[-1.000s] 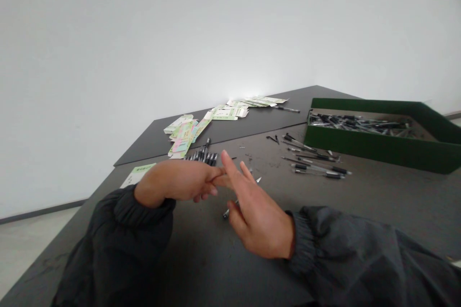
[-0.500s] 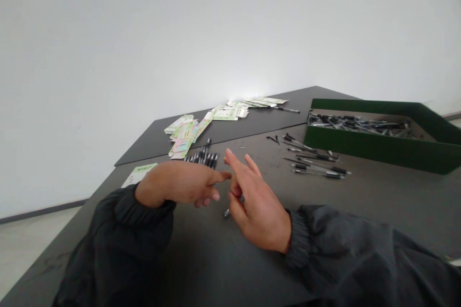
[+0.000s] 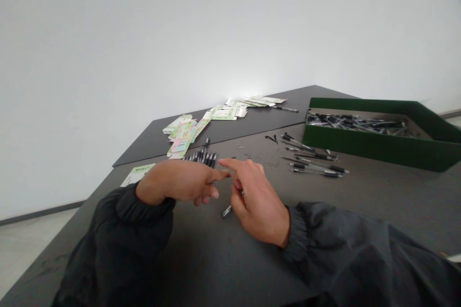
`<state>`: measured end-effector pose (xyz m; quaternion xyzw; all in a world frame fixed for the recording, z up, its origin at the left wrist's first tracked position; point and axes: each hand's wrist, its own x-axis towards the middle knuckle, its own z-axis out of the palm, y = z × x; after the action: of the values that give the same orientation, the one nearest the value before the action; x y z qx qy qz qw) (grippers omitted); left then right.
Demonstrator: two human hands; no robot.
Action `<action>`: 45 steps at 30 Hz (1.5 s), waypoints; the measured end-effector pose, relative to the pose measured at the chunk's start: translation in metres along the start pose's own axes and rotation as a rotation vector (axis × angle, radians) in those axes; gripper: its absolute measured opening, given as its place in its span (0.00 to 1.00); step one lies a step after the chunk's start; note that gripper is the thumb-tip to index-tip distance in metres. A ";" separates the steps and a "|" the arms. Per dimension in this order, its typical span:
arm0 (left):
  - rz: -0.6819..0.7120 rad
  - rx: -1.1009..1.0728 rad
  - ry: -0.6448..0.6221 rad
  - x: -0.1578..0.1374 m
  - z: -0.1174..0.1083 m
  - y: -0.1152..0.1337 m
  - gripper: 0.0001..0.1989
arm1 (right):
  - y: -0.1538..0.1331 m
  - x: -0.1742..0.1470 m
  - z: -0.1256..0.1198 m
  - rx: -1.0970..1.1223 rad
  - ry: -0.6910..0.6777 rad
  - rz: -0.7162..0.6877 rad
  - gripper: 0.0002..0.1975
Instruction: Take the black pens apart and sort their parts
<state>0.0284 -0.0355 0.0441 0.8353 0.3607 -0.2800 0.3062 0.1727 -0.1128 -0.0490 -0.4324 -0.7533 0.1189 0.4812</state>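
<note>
My left hand (image 3: 183, 181) reaches in from the left, back upward. One finger points right to the fingertips of my right hand; the others curl underneath, and whatever they may hold is hidden. My right hand (image 3: 256, 201) has its index finger stretched forward, with thumb and other fingers closed around a pen (image 3: 226, 211). Only the pen's near end and a short stretch by the thumb show. Just beyond my left hand lies a row of black-capped pens (image 3: 201, 155). A white and green carton (image 3: 138, 173) is partly covered by my left wrist.
Flattened cartons (image 3: 183, 138) and more cartons (image 3: 255, 101) lie toward the wall. At right, a green box (image 3: 370, 146) holds many pens or pen parts. Loose pens (image 3: 315, 165) lie in front of it, with small black pen clips (image 3: 272, 138) nearby.
My right index finger has lowered and bent toward the left fingertip. The right hand's raised finger has folded down. My left hand has hardly moved.
</note>
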 end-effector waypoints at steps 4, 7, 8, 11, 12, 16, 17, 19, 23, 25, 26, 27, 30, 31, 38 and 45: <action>0.020 -0.016 -0.001 0.002 0.000 -0.003 0.14 | 0.003 -0.001 0.003 0.008 -0.005 -0.006 0.32; 0.015 -0.005 -0.004 0.003 0.000 -0.004 0.11 | 0.002 -0.003 0.005 0.015 -0.056 -0.026 0.36; 0.009 -0.002 -0.011 0.003 0.000 -0.004 0.11 | 0.002 -0.003 0.005 0.021 -0.071 -0.030 0.37; -0.001 0.000 -0.025 0.004 0.000 -0.004 0.12 | 0.001 -0.003 0.006 0.040 -0.095 -0.033 0.39; 0.002 0.002 -0.025 0.004 0.000 -0.004 0.13 | 0.001 -0.003 0.006 0.044 -0.102 -0.032 0.40; 0.008 0.024 -0.021 0.003 -0.002 -0.006 0.14 | 0.002 -0.004 0.007 0.045 -0.138 -0.030 0.42; 0.008 0.025 -0.025 0.003 -0.003 -0.008 0.14 | 0.003 -0.004 0.007 0.039 -0.140 -0.032 0.42; 0.012 0.019 -0.027 0.002 -0.005 -0.010 0.14 | 0.005 -0.004 0.007 0.023 -0.132 -0.035 0.42; 0.020 0.007 -0.013 0.001 -0.007 -0.013 0.17 | 0.006 -0.002 0.005 0.007 -0.120 -0.032 0.41; 0.033 0.004 -0.016 0.001 -0.006 -0.011 0.18 | 0.006 -0.002 0.004 0.015 -0.120 -0.035 0.41; 0.036 0.005 -0.016 0.001 -0.006 -0.010 0.19 | 0.005 -0.001 0.004 0.023 -0.117 -0.038 0.41; 0.037 0.006 -0.014 0.001 -0.006 -0.009 0.19 | 0.005 -0.001 0.003 0.032 -0.111 -0.040 0.41; 0.032 0.022 -0.007 0.001 -0.005 -0.005 0.17 | 0.002 -0.002 0.003 0.060 -0.103 -0.042 0.41; 0.033 0.028 -0.010 0.001 -0.005 -0.005 0.16 | 0.002 -0.002 0.003 0.068 -0.106 -0.042 0.42; 0.035 0.016 -0.009 0.001 -0.004 -0.005 0.15 | 0.000 -0.002 0.003 0.084 -0.128 -0.049 0.43; 0.008 0.022 -0.016 0.000 -0.004 -0.003 0.11 | -0.001 -0.002 0.002 0.080 -0.152 -0.053 0.42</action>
<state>0.0271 -0.0305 0.0457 0.8377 0.3518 -0.2896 0.3011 0.1706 -0.1143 -0.0506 -0.3823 -0.7934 0.1686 0.4427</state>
